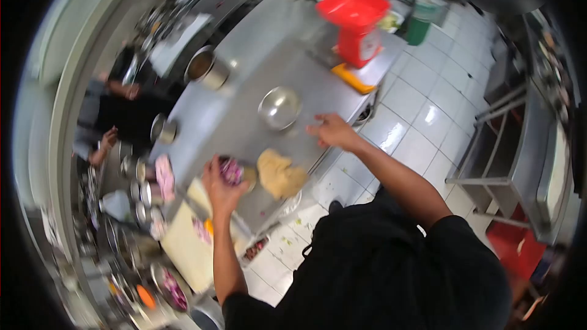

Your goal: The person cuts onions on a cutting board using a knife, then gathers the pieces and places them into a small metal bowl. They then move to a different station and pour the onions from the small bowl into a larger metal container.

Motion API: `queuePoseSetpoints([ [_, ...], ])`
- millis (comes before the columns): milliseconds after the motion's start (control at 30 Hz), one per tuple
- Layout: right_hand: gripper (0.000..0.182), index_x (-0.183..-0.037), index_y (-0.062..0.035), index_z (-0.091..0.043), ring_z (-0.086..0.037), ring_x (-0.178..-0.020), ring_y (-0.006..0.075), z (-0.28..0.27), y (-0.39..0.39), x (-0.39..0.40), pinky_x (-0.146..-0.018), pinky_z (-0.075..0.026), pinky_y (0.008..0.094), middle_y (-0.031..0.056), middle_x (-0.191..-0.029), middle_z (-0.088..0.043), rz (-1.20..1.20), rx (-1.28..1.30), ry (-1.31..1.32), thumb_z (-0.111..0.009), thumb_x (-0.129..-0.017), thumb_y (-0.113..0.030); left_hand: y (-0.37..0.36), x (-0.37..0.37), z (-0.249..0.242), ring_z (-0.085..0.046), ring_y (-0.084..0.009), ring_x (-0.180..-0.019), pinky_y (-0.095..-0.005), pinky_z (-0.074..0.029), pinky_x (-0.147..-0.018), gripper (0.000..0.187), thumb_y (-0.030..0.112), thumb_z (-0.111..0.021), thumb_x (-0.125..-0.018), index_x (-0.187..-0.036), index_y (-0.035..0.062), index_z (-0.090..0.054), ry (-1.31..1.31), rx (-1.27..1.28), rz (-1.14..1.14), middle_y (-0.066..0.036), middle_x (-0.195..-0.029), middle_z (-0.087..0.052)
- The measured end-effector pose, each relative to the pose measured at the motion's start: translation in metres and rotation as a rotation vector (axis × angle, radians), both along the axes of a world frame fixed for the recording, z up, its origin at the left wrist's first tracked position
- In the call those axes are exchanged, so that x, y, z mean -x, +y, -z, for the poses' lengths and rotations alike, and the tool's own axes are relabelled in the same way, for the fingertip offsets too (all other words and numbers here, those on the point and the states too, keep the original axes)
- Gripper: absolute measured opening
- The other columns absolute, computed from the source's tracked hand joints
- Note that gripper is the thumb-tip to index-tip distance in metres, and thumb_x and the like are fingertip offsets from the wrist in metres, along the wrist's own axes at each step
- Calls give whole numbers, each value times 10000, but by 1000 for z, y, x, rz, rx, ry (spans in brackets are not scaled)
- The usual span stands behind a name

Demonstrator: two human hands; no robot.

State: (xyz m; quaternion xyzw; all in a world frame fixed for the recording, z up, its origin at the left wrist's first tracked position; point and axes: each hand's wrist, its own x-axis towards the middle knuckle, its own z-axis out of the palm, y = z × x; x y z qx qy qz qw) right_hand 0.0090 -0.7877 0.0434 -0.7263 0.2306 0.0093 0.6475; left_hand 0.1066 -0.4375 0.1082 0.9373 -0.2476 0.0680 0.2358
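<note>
My left hand (223,186) is wrapped round a small container of chopped red onion (231,171) at the table's near left. Just right of it lies a lump of tan dough (280,174) on the steel table (244,116). My right hand (333,131) hovers near the table's right edge with fingers apart and holds nothing. Nearest to that hand is a shiny metal bowl (280,108), which sits apart from the fingers on the table. The hand's motion blurs its fingertips slightly.
A red kitchen scale (359,27) and a yellow-orange object (353,79) stand at the far right end. A deep metal pot (206,68) is on the left. A cutting board (189,247) adjoins the table at lower left. Another person's hand (109,139) shows beyond the counter.
</note>
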Motion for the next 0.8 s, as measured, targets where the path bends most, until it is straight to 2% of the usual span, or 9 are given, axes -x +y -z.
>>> queuePoseSetpoints([
  [67,650,-1296,89,-614,-680,-630,210,-1,-43,43,-630,-550,373,138,-714,-691,-109,76,-145,-734,-911,-421,-29,16,-50,-481,-422,-1309,-472,-393,-1138,1097,238,-886,-512,-1509,76,-459,37,-65,-8,-224,-1475,-460],
  [133,592,-1328,61,-607,-678,-646,182,-11,-89,92,-619,-547,343,121,-744,-698,-98,-76,-110,-733,-931,-360,-68,32,-92,-490,-396,-1303,-456,-398,-1136,1109,209,-889,-504,-1512,64,-449,96,-72,17,-202,-1466,-466],
  [200,544,-1328,61,-609,-682,-665,157,-8,-130,137,-604,-546,316,114,-787,-707,54,-185,-84,-741,-938,-294,-112,46,-124,-497,-375,-1296,-439,-404,-1128,1088,185,-883,-495,-1490,40,-467,133,-62,80,-188,-1439,-481],
  [267,552,-1340,67,-598,-690,-678,156,-3,-177,178,-604,-557,310,112,-827,-713,134,-187,4,-749,-936,-277,-168,58,-151,-502,-367,-1289,-429,-408,-1124,1049,164,-874,-498,-1464,25,-490,174,-51,195,-177,-1428,-483],
  [367,557,-1366,74,-575,-701,-727,184,1,-237,218,-627,-576,327,136,-897,-714,247,-238,80,-732,-950,-261,-270,83,-191,-523,-339,-1279,-401,-415,-1113,985,134,-875,-511,-1426,12,-532,299,27,357,-166,-1406,-496],
  [433,545,-1394,45,-562,-701,-797,189,-16,-271,227,-679,-581,322,142,-965,-718,255,-226,106,-718,-959,-243,-333,93,-208,-530,-329,-1276,-388,-417,-1106,986,136,-887,-511,-1424,10,-535,370,60,478,-165,-1393,-506],
  [567,554,-1376,35,-588,-693,-764,167,-44,-338,215,-653,-558,316,122,-914,-728,266,-104,-2,-717,-944,-287,-457,101,-227,-539,-313,-1272,-375,-421,-1099,988,144,-908,-513,-1417,3,-537,382,145,724,-157,-1362,-522],
  [767,550,-1376,16,-595,-692,-761,155,-65,-461,151,-661,-542,311,119,-906,-737,250,13,-156,-712,-937,-293,-639,81,-239,-558,-296,-1259,-369,-430,-1095,954,184,-898,-545,-1413,0,-549,257,343,823,-153,-1352,-541],
  [800,528,-1355,5,-609,-721,-798,240,-70,-482,142,-727,-563,372,151,-929,-748,245,164,-121,-698,-934,-299,-669,74,-241,-566,-296,-1249,-370,-436,-1089,946,192,-893,-553,-1413,0,-550,289,378,819,-154,-1343,-550],
])
